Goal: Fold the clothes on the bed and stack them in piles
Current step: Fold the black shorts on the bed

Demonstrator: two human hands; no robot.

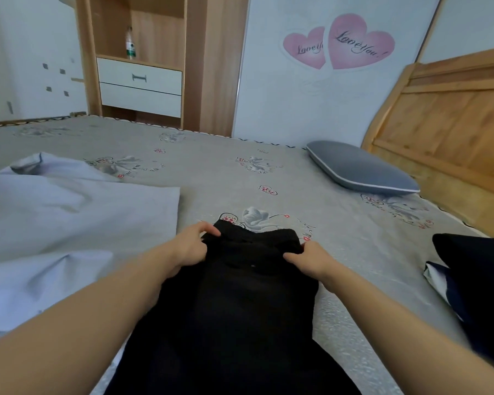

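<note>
A black garment [240, 303] lies lengthwise on the grey bed [211, 172], running from the near edge toward the middle. My left hand [191, 246] pinches its far left corner, fingers curled round the fabric. My right hand [308, 258] pinches the far right corner in the same way. A dark navy garment [479, 280] with a white patch lies at the right edge of the bed. A pale blue cloth [69, 223] is spread over the left side.
A grey pillow [360, 166] rests by the wooden headboard [451, 115] at the back right. Beyond the bed stand a wooden shelf unit with white drawers [140, 84], a bottle [130, 44] on it, and a wall with pink heart stickers [342, 44].
</note>
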